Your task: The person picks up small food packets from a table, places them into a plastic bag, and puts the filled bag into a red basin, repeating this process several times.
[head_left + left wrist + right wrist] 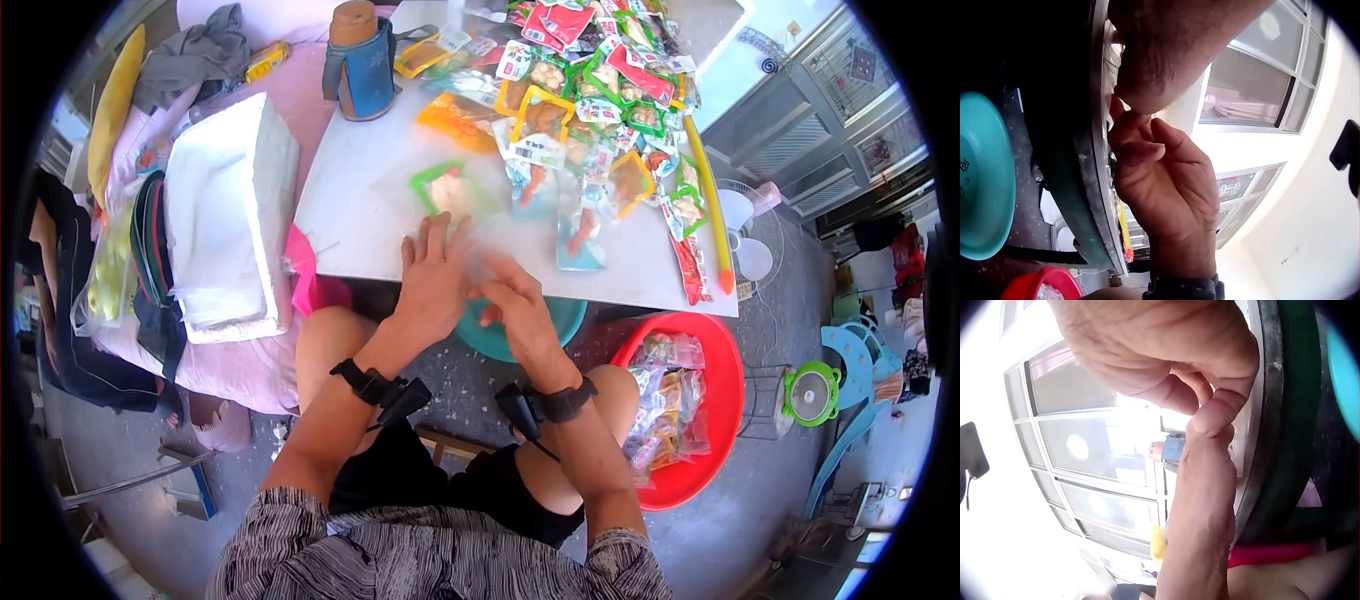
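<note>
On the white table, a green-edged packet [450, 190] with pale contents lies blurred at the fingertips of my left hand [435, 270], whose fingers stretch forward, palm down. Beside it, over the table's near edge, is my right hand [515, 305], its fingers loosely bent. The left wrist view has the right hand [1166, 181] with thumb and fingers bent and no object visible in them. In the right wrist view, fingertips of the right hand [1172, 362] come up against the left hand [1207, 469]. Whether they touch the packet is hidden.
Many packets [600, 85] are heaped at the table's back right, beside a yellow rod [708, 200]. A blue-sleeved flask [362, 75] stands at back left. Below are a teal basin [560, 325] and a red tub [722, 400] holding packets. A white foam box [230, 210] sits left.
</note>
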The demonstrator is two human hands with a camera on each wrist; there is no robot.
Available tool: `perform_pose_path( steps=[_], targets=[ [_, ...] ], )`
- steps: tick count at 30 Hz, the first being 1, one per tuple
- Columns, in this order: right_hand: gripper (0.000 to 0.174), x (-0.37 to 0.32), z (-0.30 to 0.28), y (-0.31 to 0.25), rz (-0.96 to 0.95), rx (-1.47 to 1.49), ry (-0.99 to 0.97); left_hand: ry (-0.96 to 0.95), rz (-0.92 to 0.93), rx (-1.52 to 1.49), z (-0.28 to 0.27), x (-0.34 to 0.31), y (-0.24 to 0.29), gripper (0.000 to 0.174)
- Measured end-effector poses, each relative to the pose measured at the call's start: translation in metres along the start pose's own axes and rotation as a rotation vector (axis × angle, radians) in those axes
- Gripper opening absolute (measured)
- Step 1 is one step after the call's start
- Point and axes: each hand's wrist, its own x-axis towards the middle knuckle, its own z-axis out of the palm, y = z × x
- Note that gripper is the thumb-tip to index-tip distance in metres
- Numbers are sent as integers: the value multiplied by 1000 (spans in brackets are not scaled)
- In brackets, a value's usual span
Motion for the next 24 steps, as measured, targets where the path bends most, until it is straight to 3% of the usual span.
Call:
perform_pose_path(
  steps=[10, 16, 22, 24],
  targets=[
    [36, 31, 4, 5, -78, 93, -81, -39, 29, 85, 5, -3, -4, 67],
    [38, 28, 1, -7, 25, 88, -100, -61, 26, -18, -4, -3, -4, 62],
    [38, 48, 1, -6, 33, 89, -27, -86, 9, 110, -10, -3, 1, 67],
    [34, 33, 2, -12, -13, 49, -24, -7, 70, 132, -12, -2, 0, 67]
  ],
)
